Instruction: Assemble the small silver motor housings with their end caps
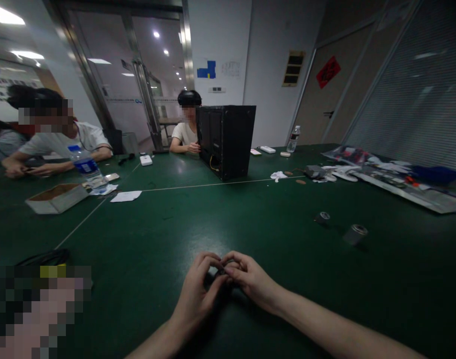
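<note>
Item: small dark piece (pixel 222 272), mostly hidden by the fingers; its make and any marking cannot be told. Location: between the fingertips of both hands, low over the green table (pixel 280 239).

Right hand (pixel 252 283): thumb and forefinger together, clamped on the small dark piece. Left hand (pixel 196 285): thumb and fingers curved round the piece's other side, tips closed on it.

Ahead to the right: two short metal cylinders, the nearer (pixel 355 235) and the farther (pixel 322 218), both upright and set apart; no lettering can be made out.

To the left: open pale box (pixel 58 202); beside it, bottle (pixel 86 168) with blue cap and blue label, its white print too blurred to read; flat white paper (pixel 126 196) near both.

Beyond: large black case (pixel 238 142), upright; behind it, a seated person (pixel 183 133) in black headgear. Farther left, another person (pixel 67 142), white-shirted, sits at the table.

Far right: clear bottle (pixel 294 139) with a label, wording too small to read.

Background: red diamond-shaped sheet (pixel 328 72) on the door (pixel 338 94), its character indistinct; blue patches (pixel 207 70) on the wall; glass door (pixel 104 75) with a line of small, illegible lettering.
</note>
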`<move>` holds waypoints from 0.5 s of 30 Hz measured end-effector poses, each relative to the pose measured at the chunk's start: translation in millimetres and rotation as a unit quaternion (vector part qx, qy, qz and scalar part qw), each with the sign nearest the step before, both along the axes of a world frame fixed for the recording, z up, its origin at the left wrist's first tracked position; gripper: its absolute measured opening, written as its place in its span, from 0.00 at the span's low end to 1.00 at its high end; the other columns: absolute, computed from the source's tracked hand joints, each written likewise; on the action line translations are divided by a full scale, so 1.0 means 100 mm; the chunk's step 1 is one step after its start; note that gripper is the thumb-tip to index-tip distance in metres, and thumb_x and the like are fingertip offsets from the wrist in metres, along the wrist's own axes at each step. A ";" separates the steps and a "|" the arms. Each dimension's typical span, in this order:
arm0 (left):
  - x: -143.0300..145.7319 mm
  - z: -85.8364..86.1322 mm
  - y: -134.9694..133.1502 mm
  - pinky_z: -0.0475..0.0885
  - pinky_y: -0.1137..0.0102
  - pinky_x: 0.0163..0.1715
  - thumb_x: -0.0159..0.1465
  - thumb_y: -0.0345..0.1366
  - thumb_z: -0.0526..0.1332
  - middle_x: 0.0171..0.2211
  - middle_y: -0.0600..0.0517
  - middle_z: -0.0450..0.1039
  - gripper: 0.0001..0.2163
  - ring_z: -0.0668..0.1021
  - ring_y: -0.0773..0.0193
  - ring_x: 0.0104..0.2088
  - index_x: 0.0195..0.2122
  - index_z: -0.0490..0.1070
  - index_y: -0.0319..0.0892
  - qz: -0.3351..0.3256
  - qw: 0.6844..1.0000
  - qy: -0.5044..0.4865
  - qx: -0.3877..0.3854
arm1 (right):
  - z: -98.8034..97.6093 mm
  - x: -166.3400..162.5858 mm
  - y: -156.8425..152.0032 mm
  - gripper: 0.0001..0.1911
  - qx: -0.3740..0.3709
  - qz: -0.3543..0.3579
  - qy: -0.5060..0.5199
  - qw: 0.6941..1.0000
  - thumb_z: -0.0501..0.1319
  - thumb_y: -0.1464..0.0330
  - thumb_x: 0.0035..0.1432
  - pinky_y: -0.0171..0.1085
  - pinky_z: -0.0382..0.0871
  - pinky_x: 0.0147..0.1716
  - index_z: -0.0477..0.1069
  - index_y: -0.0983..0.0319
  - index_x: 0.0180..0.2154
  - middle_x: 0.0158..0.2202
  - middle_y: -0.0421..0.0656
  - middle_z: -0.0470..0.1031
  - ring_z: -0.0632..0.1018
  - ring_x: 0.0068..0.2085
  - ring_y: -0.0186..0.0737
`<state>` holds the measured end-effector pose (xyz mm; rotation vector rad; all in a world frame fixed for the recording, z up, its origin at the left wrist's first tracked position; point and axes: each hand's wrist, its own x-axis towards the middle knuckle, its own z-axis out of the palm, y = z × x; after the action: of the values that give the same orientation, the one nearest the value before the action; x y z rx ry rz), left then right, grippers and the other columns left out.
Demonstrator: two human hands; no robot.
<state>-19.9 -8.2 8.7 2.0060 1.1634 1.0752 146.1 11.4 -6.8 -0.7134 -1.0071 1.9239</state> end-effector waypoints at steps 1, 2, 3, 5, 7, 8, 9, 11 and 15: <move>0.00 0.00 0.00 0.68 0.65 0.41 0.62 0.28 0.58 0.39 0.50 0.67 0.03 0.73 0.58 0.41 0.35 0.67 0.43 0.001 1.000 -0.001 0.001 | 0.00 0.00 0.00 0.19 0.002 0.001 -0.004 1.000 0.71 0.62 0.46 0.31 0.61 0.31 0.70 0.64 0.36 0.26 0.37 0.70 0.71 0.28 0.30; 0.00 0.00 0.00 0.68 0.65 0.41 0.62 0.27 0.58 0.39 0.50 0.67 0.04 0.73 0.58 0.41 0.35 0.67 0.43 0.002 1.000 -0.001 0.001 | 0.00 0.01 0.00 0.18 0.006 0.001 -0.009 1.000 0.71 0.62 0.46 0.32 0.61 0.31 0.70 0.64 0.36 0.26 0.37 0.70 0.71 0.28 0.31; 0.00 0.01 0.00 0.68 0.65 0.41 0.62 0.27 0.58 0.39 0.49 0.67 0.04 0.73 0.58 0.41 0.34 0.67 0.43 0.004 1.000 -0.001 0.001 | -0.01 0.01 -0.01 0.18 0.013 0.001 -0.016 1.000 0.71 0.62 0.47 0.32 0.61 0.32 0.70 0.64 0.36 0.27 0.37 0.70 0.71 0.28 0.31; 0.01 0.02 0.00 0.68 0.65 0.41 0.61 0.26 0.57 0.39 0.49 0.67 0.05 0.72 0.58 0.41 0.34 0.67 0.43 0.007 1.000 -0.003 0.002 | -0.01 0.01 -0.01 0.17 0.029 0.002 -0.029 0.999 0.70 0.62 0.47 0.33 0.61 0.33 0.71 0.63 0.36 0.28 0.38 0.69 0.70 0.29 0.31; 0.01 0.03 -0.01 0.68 0.65 0.41 0.60 0.25 0.58 0.38 0.49 0.67 0.05 0.72 0.57 0.41 0.33 0.67 0.43 0.011 1.000 -0.005 0.003 | -0.01 0.02 -0.01 0.17 0.043 0.007 -0.039 0.998 0.70 0.62 0.47 0.33 0.61 0.33 0.71 0.63 0.35 0.29 0.38 0.69 0.70 0.30 0.33; 0.01 0.03 -0.01 0.68 0.65 0.41 0.60 0.25 0.58 0.38 0.49 0.67 0.05 0.72 0.57 0.41 0.33 0.66 0.43 0.012 1.000 -0.005 0.004 | -0.01 0.02 -0.01 0.17 0.049 0.011 -0.044 0.998 0.71 0.62 0.46 0.34 0.61 0.33 0.71 0.63 0.35 0.29 0.38 0.70 0.70 0.31 0.33; 0.01 0.03 -0.01 0.68 0.65 0.41 0.60 0.25 0.58 0.38 0.49 0.67 0.05 0.72 0.57 0.41 0.33 0.66 0.43 0.011 1.000 -0.005 0.005 | 0.00 0.02 -0.01 0.17 0.057 0.015 -0.048 0.997 0.71 0.62 0.46 0.34 0.61 0.34 0.70 0.63 0.35 0.30 0.38 0.70 0.70 0.32 0.34; 0.00 0.02 -0.01 0.68 0.65 0.41 0.59 0.24 0.58 0.38 0.49 0.67 0.06 0.72 0.57 0.41 0.33 0.66 0.43 0.010 1.000 -0.001 0.005 | 0.02 0.02 -0.01 0.16 0.071 0.023 -0.059 0.995 0.71 0.62 0.45 0.34 0.61 0.34 0.70 0.63 0.34 0.30 0.39 0.70 0.71 0.33 0.35; 0.00 0.00 -0.01 0.69 0.64 0.41 0.58 0.24 0.58 0.40 0.48 0.67 0.07 0.73 0.57 0.42 0.33 0.67 0.43 0.003 1.000 0.012 0.006 | 0.04 0.03 -0.01 0.16 0.083 0.026 -0.087 0.992 0.70 0.62 0.46 0.34 0.62 0.34 0.71 0.63 0.34 0.30 0.38 0.71 0.71 0.33 0.35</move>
<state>-19.8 -9.2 9.1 2.0312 1.1772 1.0671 148.7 10.0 -3.3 -0.7753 -1.2898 1.8198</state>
